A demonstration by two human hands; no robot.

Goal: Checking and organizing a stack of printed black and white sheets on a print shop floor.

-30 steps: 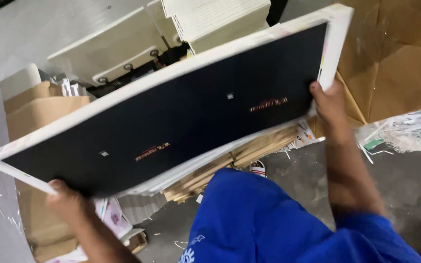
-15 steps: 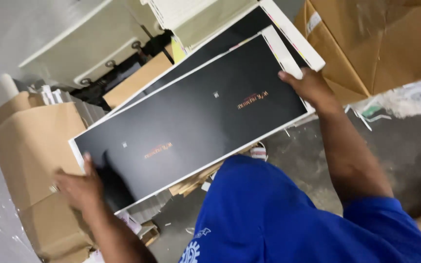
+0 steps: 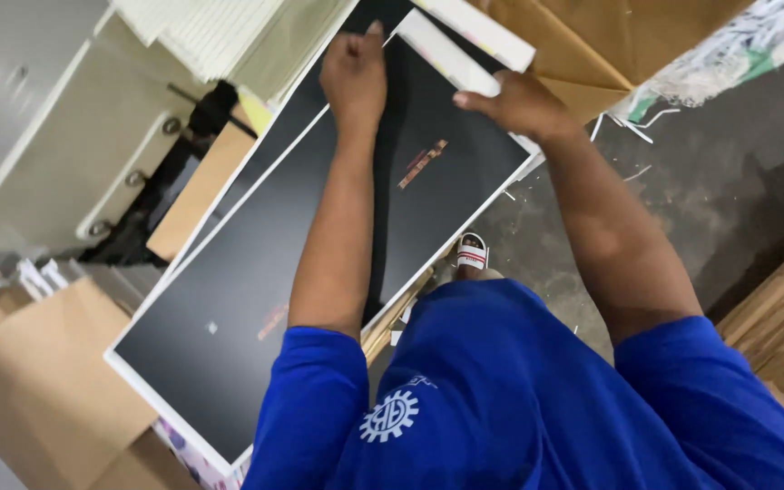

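A large flat black panel (image 3: 229,299) with a white border lies slanted in front of me, with a second dark panel (image 3: 310,100) showing under its far edge. My left hand (image 3: 354,73) reaches across it, fingers curled at the top edge of the panel. My right hand (image 3: 514,102) rests at the far right corner, fingers on a white strip (image 3: 446,56) along that edge. Both of my arms come out of blue sleeves.
Brown cardboard (image 3: 38,390) lies at the lower left and more cardboard (image 3: 610,36) at the top right. White ribbed sheets (image 3: 201,32) and a white cabinet (image 3: 56,154) stand at the upper left. My sandalled foot (image 3: 472,252) stands on the grey floor (image 3: 682,200).
The black panel has gone from held up in the air to lying flat on the stack. My left hand moved from the panel's near left corner to its far edge beside my right hand.
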